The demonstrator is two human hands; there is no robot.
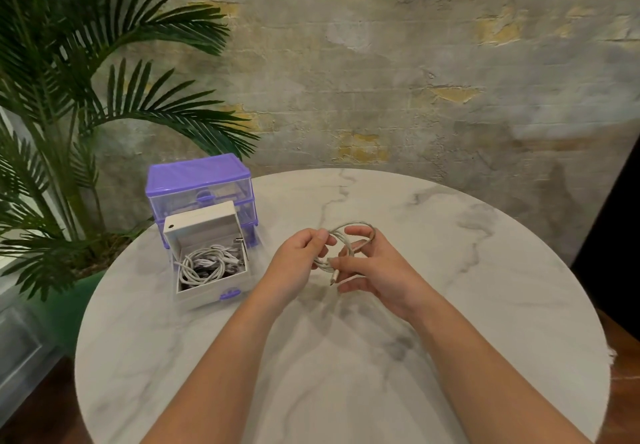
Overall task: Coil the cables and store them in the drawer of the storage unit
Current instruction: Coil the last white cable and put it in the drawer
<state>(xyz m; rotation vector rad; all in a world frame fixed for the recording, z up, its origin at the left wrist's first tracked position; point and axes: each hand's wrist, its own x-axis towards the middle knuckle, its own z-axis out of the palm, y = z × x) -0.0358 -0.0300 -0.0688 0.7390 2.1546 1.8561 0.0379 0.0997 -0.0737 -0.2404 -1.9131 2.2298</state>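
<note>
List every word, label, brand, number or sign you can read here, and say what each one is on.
None: no readable text shows anywhere.
White box: its raised lid bears only a dark round dot, no lettering.
Storage unit and its open drawer: no label visible.
Cable held in the left hand and right hand: no marking can be made out.

Soft, even indoor light, moderately bright, no harsh glare. Faint diffuse shadows of forearms fall on marble surface [485, 305] below hands, blending with grey veining. Wall [381, 80] slightly blurred, texture smeared, strongest toward right. Wide-angle distortion: round surface edge bows, palm plant [69, 97] fronds stretch at left edge. Dark, underexposed patch at right border. Translucent storage unit [199, 184] shows mild sheen on purple top. Overall image soft, fine detail lacking.
</note>
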